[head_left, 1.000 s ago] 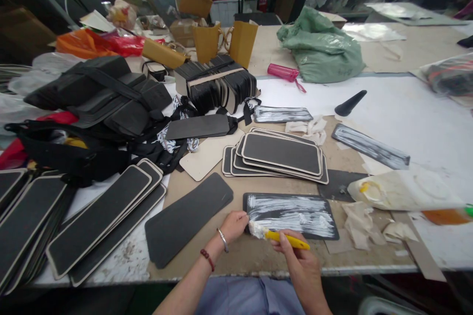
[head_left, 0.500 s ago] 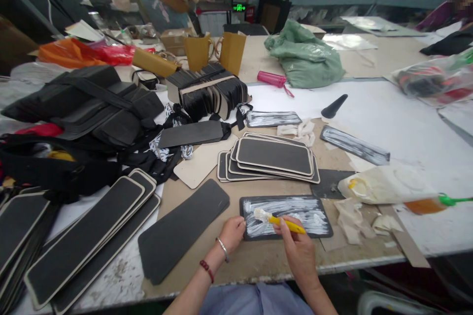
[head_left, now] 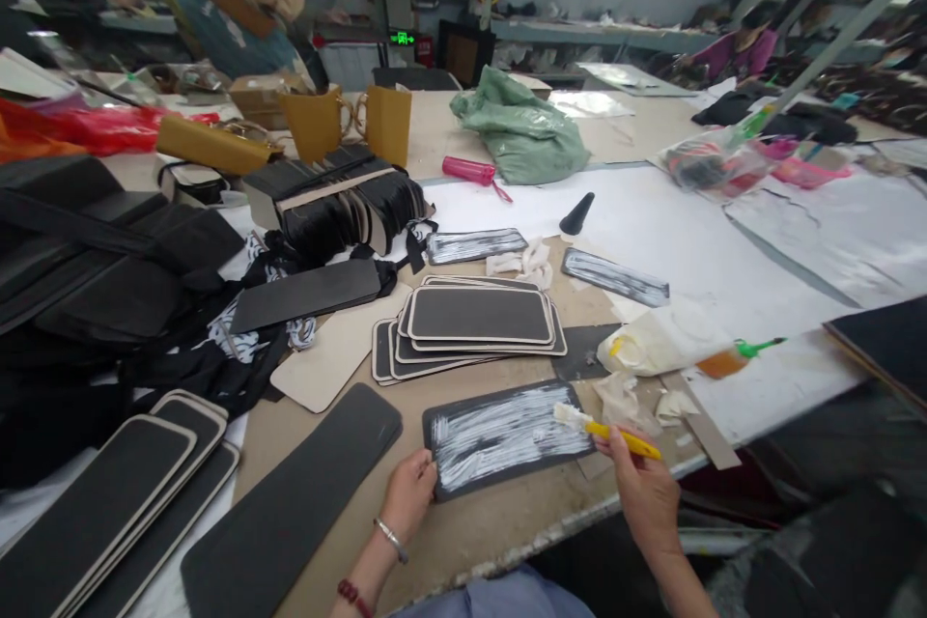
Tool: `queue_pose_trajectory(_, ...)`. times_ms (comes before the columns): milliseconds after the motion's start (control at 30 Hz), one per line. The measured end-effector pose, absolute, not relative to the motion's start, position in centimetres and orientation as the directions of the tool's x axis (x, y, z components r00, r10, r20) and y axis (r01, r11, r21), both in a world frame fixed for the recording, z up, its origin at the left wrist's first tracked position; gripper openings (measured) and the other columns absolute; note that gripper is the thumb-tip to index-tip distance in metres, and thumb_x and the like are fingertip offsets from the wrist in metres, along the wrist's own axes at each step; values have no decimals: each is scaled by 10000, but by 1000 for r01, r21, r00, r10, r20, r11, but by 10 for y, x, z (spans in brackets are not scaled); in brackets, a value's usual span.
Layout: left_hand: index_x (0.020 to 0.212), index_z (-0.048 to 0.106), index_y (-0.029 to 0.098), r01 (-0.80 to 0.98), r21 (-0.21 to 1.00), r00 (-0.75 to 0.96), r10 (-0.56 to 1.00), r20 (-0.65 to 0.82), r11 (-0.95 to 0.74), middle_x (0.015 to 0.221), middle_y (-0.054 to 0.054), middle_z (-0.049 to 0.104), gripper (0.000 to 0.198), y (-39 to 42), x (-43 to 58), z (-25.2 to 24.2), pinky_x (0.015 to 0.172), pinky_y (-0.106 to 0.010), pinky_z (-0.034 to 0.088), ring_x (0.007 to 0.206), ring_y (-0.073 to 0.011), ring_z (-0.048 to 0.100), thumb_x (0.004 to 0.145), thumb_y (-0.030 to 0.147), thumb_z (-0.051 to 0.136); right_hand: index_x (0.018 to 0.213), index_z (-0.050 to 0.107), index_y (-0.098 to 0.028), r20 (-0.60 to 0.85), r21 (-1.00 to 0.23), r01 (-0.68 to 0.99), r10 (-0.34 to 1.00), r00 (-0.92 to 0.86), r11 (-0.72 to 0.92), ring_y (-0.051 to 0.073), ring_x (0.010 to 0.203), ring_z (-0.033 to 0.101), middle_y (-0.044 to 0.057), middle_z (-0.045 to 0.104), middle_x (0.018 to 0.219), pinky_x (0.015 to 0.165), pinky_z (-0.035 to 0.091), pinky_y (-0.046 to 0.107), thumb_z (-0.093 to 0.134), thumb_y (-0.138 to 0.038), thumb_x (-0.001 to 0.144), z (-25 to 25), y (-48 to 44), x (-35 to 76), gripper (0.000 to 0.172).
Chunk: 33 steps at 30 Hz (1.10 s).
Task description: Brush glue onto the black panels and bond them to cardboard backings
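Note:
Streaked with white paste, a black rounded panel (head_left: pixel 499 435) lies flat on the brown board in front of me. Its left edge is pinched by my left hand (head_left: pixel 411 491), thumb on the rim. My right hand (head_left: pixel 641 483) grips the yellow handle of a brush (head_left: pixel 623 438); the pasty white bristles rest at the panel's right end. Beyond it sits a stack of black panels with pale borders (head_left: pixel 479 317). To the left lies a long plain black panel (head_left: pixel 304 502). Two narrower paste-streaked pieces, one a strip (head_left: pixel 615 276), lie farther back.
A whitish container (head_left: pixel 644 343) and an orange-filled bottle with a green nozzle (head_left: pixel 724 359) lie at the right. Bordered panels (head_left: pixel 108 512) and black bag parts (head_left: pixel 94 251) crowd the left. A green plastic sack (head_left: pixel 521 130) stands behind. Two people work farther off.
The brush has swept right along the panel, from its left part to its right end, and the white coat looks fuller. My left hand stays on the left edge. The view has turned right.

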<state>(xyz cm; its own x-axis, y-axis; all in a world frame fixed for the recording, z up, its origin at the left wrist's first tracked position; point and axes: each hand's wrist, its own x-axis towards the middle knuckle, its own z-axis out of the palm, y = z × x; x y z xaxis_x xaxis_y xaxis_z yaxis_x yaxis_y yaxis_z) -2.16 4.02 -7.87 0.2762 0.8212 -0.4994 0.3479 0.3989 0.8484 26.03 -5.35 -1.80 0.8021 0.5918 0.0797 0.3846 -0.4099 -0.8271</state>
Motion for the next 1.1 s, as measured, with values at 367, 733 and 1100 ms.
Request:
queue_pose_trajectory(367, 534, 417, 214, 342, 843, 247, 825, -508, 416, 485, 55, 388, 227, 36, -13, -58, 470, -234, 318, 492, -119, 387, 547, 437, 455, 827, 564, -180, -286, -958, -175, 721, 631, -227, 211, 584, 637, 32, 643, 704, 617, 556, 362, 648, -534, 647, -8, -6, 192, 406)
queue_pose_trajectory(733, 559, 455, 211, 367, 813, 195, 816, -543, 453, 499, 32, 478, 261, 31, -12, -52, 481, -253, 352, 507, -144, 445, 536, 471, 466, 854, 550, -178, -161, -968, -26, 536, 829, -251, 210, 634, 648, 44, 655, 715, 686, 537, 343, 607, -564, 652, -22, -31, 259, 440)
queue_pose_trajectory(1100, 532, 467, 214, 402, 806, 200, 817, -541, 436, 477, 28, 482, 290, 33, -13, -50, 484, -245, 402, 515, -156, 496, 548, 501, 503, 861, 611, -188, -12, -846, 317, 608, 794, -430, 204, 653, 659, 60, 681, 808, 640, 527, 283, 544, -593, 710, -11, -87, 294, 438)
